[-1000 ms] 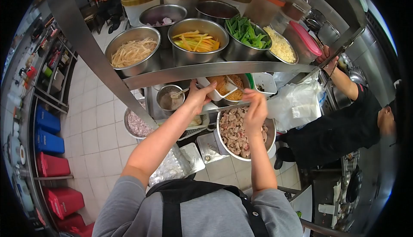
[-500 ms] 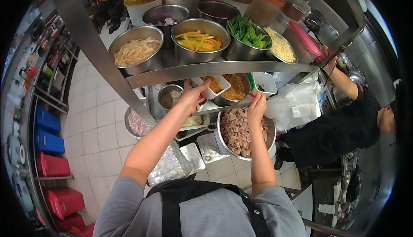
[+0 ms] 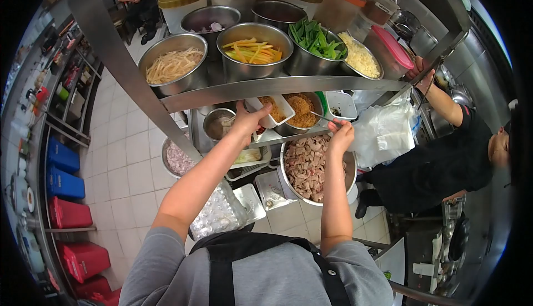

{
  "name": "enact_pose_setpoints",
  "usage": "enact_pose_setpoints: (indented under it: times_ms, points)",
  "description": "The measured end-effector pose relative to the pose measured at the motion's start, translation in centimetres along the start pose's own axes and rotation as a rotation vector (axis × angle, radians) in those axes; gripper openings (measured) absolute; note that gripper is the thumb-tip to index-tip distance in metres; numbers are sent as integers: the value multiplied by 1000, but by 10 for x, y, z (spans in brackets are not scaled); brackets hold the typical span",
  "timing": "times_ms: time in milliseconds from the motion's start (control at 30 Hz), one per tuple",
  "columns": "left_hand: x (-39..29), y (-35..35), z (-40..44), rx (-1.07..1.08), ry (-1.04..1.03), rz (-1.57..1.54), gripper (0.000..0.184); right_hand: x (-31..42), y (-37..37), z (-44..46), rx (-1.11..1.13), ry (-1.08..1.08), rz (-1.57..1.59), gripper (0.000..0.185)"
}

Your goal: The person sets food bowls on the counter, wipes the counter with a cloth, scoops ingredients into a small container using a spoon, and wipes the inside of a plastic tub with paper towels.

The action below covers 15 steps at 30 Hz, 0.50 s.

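My left hand [image 3: 248, 122] grips a white rectangular tub [image 3: 285, 109], tilted and partly filled with orange-brown crumbly food. Right beside it stands a metal pot [image 3: 303, 129] of similar golden-brown crumbs [image 3: 300, 108]. Closed around the end of a thin metal spoon [image 3: 323, 117] is my right hand [image 3: 341, 134]; the spoon's handle reaches over the pot, and I cannot make out its bowl. Below that hand, a large round pan [image 3: 283, 177] holds cut pieces of meat [image 3: 307, 167]. A small white container [image 3: 345, 105] with dark contents sits to the pot's right.
A steel shelf edge [image 3: 288, 88] crosses above my hands, carrying bowls of bean sprouts [image 3: 173, 65], yellow strips [image 3: 252, 51], green leaves [image 3: 316, 41] and chopped garlic [image 3: 360, 56]. Plastic bags [image 3: 384, 131] hang at right. A co-worker in black [image 3: 438, 162] stands close on the right.
My right hand has shifted slightly right, and more of the spoon's handle shows over the pot. The tub in my left hand is tipped a little more towards the pot.
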<state>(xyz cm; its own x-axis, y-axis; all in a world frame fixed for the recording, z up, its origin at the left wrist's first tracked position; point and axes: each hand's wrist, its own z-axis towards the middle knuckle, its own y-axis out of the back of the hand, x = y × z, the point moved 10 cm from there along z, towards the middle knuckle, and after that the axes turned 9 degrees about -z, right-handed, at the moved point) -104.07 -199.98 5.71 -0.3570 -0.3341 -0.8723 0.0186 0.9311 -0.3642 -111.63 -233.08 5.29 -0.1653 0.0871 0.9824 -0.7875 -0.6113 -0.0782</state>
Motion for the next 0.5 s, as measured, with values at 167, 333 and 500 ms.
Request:
enact_pose_setpoints:
  times_ms: [167,333,500]
  points:
    - [10,-3,6,-8,11,35,112,66,3,-6,11,75,25,30]
    - [23,-23,5,25,60,-33,108,125,-16,-45,135,254,32,28]
    - [32,-41,-10,151,138,-228,108,186,-41,-139,314,1071,-453,24]
